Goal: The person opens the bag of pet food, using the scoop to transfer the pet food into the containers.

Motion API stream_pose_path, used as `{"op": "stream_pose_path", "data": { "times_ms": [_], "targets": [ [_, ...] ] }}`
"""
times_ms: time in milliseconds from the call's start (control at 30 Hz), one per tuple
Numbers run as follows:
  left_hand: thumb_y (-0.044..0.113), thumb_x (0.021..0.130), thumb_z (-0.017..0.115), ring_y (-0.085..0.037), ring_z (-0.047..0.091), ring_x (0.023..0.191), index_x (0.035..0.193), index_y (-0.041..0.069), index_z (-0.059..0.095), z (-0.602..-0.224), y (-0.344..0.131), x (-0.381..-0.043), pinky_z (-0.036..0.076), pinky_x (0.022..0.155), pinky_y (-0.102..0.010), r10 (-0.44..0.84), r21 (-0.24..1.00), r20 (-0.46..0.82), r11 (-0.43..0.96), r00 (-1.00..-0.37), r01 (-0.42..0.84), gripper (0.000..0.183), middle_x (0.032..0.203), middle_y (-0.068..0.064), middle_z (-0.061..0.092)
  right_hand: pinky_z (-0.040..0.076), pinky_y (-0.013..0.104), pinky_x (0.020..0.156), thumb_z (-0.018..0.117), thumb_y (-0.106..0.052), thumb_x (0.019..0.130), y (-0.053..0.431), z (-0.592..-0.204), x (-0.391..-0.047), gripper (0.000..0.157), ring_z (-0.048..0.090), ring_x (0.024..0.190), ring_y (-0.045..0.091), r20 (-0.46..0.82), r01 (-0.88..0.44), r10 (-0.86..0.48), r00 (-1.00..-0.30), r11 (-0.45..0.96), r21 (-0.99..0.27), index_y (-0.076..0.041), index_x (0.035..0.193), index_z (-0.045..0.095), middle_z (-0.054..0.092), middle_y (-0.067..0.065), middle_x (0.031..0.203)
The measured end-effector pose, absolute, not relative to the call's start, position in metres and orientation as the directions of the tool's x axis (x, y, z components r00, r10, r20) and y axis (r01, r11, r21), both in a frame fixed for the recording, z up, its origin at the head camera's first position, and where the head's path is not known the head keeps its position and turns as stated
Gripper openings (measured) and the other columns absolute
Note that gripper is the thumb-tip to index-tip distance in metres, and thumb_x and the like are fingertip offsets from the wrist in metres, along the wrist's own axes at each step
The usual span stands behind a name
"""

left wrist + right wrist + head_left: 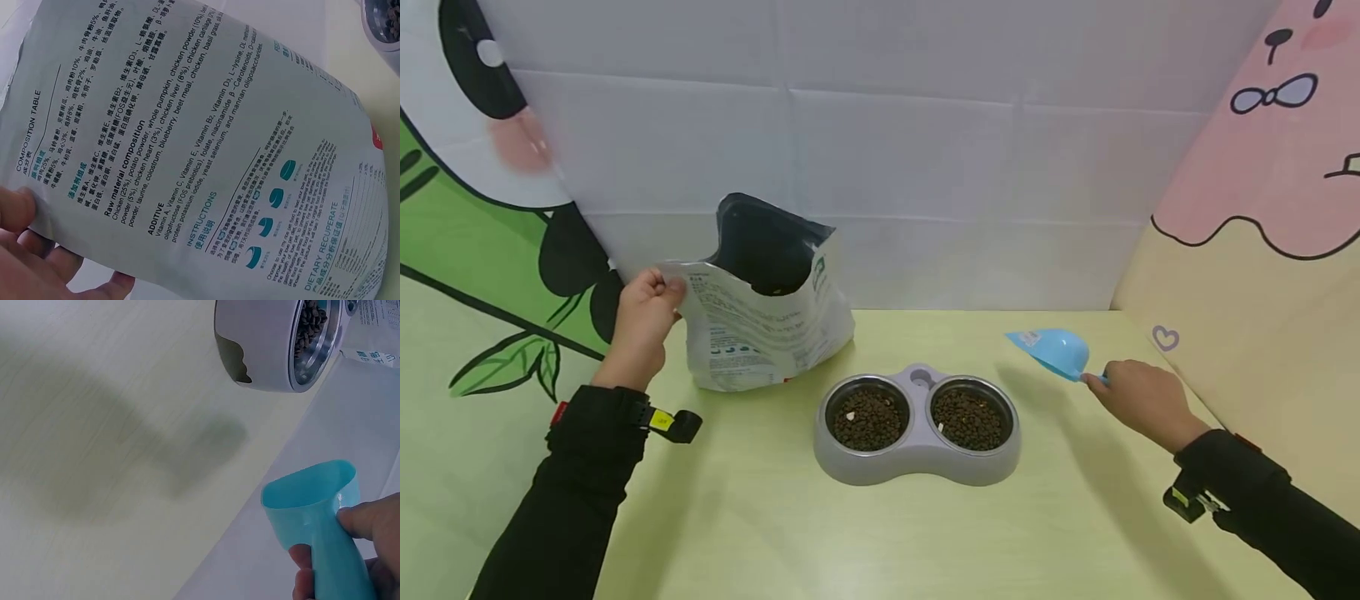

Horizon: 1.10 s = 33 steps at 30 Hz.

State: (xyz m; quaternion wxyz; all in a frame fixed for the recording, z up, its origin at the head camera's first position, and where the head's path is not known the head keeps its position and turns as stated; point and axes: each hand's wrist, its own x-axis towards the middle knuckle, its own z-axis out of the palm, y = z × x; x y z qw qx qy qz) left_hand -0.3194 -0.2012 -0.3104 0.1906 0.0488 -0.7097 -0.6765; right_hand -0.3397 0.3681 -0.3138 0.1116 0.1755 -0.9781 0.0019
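Note:
My left hand (pixel 643 325) pinches the upper left edge of a white pet food bag (pixel 752 333). The bag stands on the table with its top gaping and its dark lining showing; printed text (pixel 169 156) covers its side in the left wrist view. On the right, my right hand (pixel 1144 402) grips the handle of a light blue scoop (pixel 1060 352), held above the table. The scoop's inside is not clear to me. Between the hands sits a grey double pet bowl (pixel 917 462). Brown kibble (pixel 868 421) fills much of both its metal dishes, with a small white bit in each.
The pale yellow table (pixel 760 517) meets a whitish back wall (pixel 925 167). A green and white cartoon panel (pixel 482 217) stands at the left, and a pink and cream cartoon panel (pixel 1262 192) closes the right side near my right hand.

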Motion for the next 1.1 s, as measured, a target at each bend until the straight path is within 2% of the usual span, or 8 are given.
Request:
{"op": "stream_pose_path", "data": {
  "times_ms": [300,467,700,1100],
  "targets": [
    [0.029,0.095,0.040,-0.013,0.041,0.105,0.109,0.011,0.047,-0.303,-0.207,-0.326,0.028,0.098,-0.049,-0.324,0.977,0.202,0.125,-0.924,0.170,0.024,0.108,0.001,0.048,0.022,0.029,0.042,0.049,-0.029,0.091,0.373,-0.326,-0.337,0.038,0.031,0.046,0.014,0.185,-0.333,-0.325,-0.927,0.943,-0.012,-0.013,0.058,0.039,0.033,-0.001,0.053],
    [0.029,0.095,0.040,-0.017,0.038,0.110,0.109,0.012,0.046,-0.301,-0.209,-0.328,0.022,0.102,-0.054,-0.330,0.983,0.176,0.099,-0.927,0.152,0.023,0.112,-0.001,0.046,0.023,0.029,0.043,0.052,-0.026,0.090,0.375,-0.340,-0.335,0.034,0.032,0.048,0.015,0.168,-0.338,-0.328,-0.930,0.941,-0.033,-0.011,0.061,0.040,0.034,0.001,0.055],
    [0.033,0.095,0.038,-0.020,0.032,0.116,0.111,0.015,0.045,-0.298,-0.211,-0.336,0.021,0.102,-0.054,-0.316,0.988,0.146,0.092,-0.937,0.123,0.026,0.116,0.000,0.042,0.025,0.029,0.042,0.057,-0.024,0.087,0.377,-0.363,-0.330,0.031,0.032,0.050,0.015,0.185,-0.345,-0.336,-0.924,0.938,-0.021,-0.009,0.066,0.040,0.034,0.001,0.057],
    [0.034,0.094,0.038,-0.020,0.033,0.116,0.110,0.016,0.046,-0.296,-0.208,-0.339,0.020,0.102,-0.052,-0.314,0.991,0.134,0.059,-0.940,0.121,0.025,0.118,-0.001,0.042,0.025,0.028,0.040,0.060,-0.022,0.085,0.380,-0.386,-0.329,0.031,0.032,0.049,0.016,0.183,-0.302,-0.298,-0.937,0.953,0.005,-0.005,0.067,0.041,0.034,0.003,0.058]
  ]
}}
